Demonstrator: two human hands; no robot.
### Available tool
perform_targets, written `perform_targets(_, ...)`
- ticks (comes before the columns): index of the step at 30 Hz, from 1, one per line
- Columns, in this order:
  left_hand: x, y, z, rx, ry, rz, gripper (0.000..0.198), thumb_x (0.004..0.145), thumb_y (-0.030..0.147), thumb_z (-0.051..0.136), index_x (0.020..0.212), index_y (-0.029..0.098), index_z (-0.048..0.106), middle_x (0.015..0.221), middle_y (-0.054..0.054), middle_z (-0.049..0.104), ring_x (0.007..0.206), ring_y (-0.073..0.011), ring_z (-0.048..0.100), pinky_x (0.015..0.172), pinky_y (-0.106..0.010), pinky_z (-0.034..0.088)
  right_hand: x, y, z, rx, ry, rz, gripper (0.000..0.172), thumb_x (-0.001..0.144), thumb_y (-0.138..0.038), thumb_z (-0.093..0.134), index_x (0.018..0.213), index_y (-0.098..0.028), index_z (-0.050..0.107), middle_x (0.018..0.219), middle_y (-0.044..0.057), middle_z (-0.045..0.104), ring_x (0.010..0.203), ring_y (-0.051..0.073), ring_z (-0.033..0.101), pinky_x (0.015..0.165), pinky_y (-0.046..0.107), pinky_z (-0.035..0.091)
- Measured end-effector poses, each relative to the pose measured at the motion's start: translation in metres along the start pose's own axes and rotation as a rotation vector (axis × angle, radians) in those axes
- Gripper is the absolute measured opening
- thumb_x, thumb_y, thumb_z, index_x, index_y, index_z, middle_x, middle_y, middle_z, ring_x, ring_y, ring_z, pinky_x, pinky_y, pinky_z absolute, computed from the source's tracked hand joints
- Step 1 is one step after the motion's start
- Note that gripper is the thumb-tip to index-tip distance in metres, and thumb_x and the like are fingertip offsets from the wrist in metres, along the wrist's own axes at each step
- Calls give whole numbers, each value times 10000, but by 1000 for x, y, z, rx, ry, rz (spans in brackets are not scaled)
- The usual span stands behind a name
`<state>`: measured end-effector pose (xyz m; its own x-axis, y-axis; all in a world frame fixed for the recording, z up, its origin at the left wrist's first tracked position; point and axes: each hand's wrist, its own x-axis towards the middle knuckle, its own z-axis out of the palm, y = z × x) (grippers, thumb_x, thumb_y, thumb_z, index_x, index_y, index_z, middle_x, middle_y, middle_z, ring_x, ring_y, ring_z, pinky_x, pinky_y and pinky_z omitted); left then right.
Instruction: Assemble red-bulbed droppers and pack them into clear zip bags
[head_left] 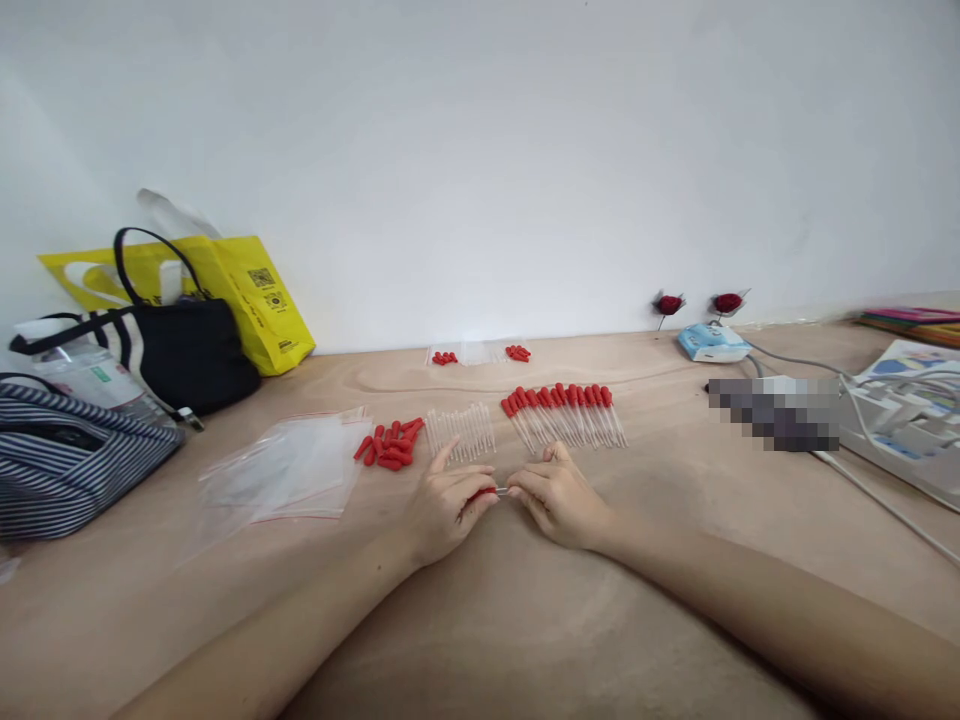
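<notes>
My left hand (pixel 448 500) pinches a red rubber cap (pixel 480 493) and my right hand (pixel 556 494) pinches a thin clear glass tube (pixel 502 490); the two meet between my fingertips near the table's middle. Just beyond my left hand lies a pile of loose red caps (pixel 390 444) and a row of bare glass tubes (pixel 461 430). Beyond my right hand lies a row of tubes fitted with red caps (pixel 566 412).
Empty clear zip bags (pixel 289 470) lie left of the caps. More small bags with red caps (pixel 480 353) sit by the wall. Black handbag (pixel 176 350), yellow bag (pixel 259 295) and striped bag (pixel 67 460) crowd the left. A white device (pixel 712 342), cables and a power strip (pixel 892 425) lie right.
</notes>
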<state>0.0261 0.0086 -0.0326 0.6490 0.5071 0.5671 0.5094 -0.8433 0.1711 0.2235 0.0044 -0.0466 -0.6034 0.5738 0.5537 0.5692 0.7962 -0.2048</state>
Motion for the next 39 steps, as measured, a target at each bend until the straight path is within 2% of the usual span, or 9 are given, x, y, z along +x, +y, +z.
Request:
perform_targets(7, 3, 2, -6, 86, 19, -17, 123, 824, 188, 484, 748, 198, 581, 706, 34, 683, 853, -171, 626, 1043, -480, 126, -1, 2, -14, -72, -20, 3, 184, 852, -246, 462, 863, -203, 641, 724, 22, 605, 715, 149, 445, 661, 296, 227)
perform_targets(16, 1, 2, 0, 32, 30, 12, 118, 819, 200, 486, 741, 179, 571, 688, 8, 665, 790, -151, 627, 1036, -482, 123, -2, -6, -2, -113, 3, 3, 168, 832, -165, 454, 767, -158, 608, 695, 30, 574, 711, 149, 406, 659, 306, 213)
perform_targets(20, 0, -2, -1, 56, 7, -8, 107, 834, 219, 475, 810, 209, 578, 749, 16, 681, 877, -170, 613, 1035, -479, 119, 0, -3, -7, -140, -33, 20, 169, 838, -193, 456, 782, -169, 613, 697, 26, 588, 707, 146, 429, 661, 305, 203)
perform_targets(22, -1, -7, -4, 127, 48, -89, 150, 835, 253, 476, 957, 218, 556, 914, -24, 672, 985, -204, 566, 1018, -482, 162, 3, 4, -12, -151, -17, 104, 184, 843, -210, 445, 788, -184, 619, 718, 26, 608, 720, 149, 454, 661, 306, 199)
perform_targets(25, -3, -20, -11, 275, 149, -266, 355, 807, 311, 498, 1139, 191, 461, 1111, -105, 585, 1084, -265, 479, 965, -490, 247, 11, 23, -17, -191, 89, 413, 203, 840, -235, 423, 810, -202, 620, 767, 28, 639, 762, 167, 497, 672, 308, 204)
perform_targets(27, -5, -29, -17, 358, 158, -357, 394, 782, 320, 511, 1148, 186, 452, 1132, -121, 562, 1090, -292, 458, 943, -503, 262, 19, 38, -18, -231, 153, 633, 203, 828, -249, 416, 889, -201, 604, 792, 35, 650, 796, 183, 520, 695, 312, 214)
perform_targets(30, -9, -38, -24, 454, 95, -435, 394, 757, 315, 523, 1129, 192, 476, 1139, -122, 548, 1101, -317, 436, 942, -536, 224, 30, 55, -16, -285, 173, 832, 200, 809, -261, 423, 916, -182, 572, 789, 46, 651, 817, 202, 541, 725, 322, 223)
perform_targets(34, -11, -39, -31, 486, 6, -516, 361, 732, 305, 538, 1080, 212, 515, 1140, -116, 539, 1103, -328, 426, 930, -573, 194, 43, 62, -8, -325, 144, 983, 192, 812, -253, 397, 894, -171, 551, 782, 74, 649, 810, 227, 560, 718, 341, 226)
perform_targets(39, -13, -38, -35, 480, -43, -528, 263, 719, 313, 556, 961, 210, 568, 1074, -110, 569, 1064, -313, 458, 915, -582, 192, 52, 60, -2, -349, 81, 1024, 217, 806, -241, 398, 933, -168, 557, 802, 94, 652, 801, 239, 572, 721, 358, 221)
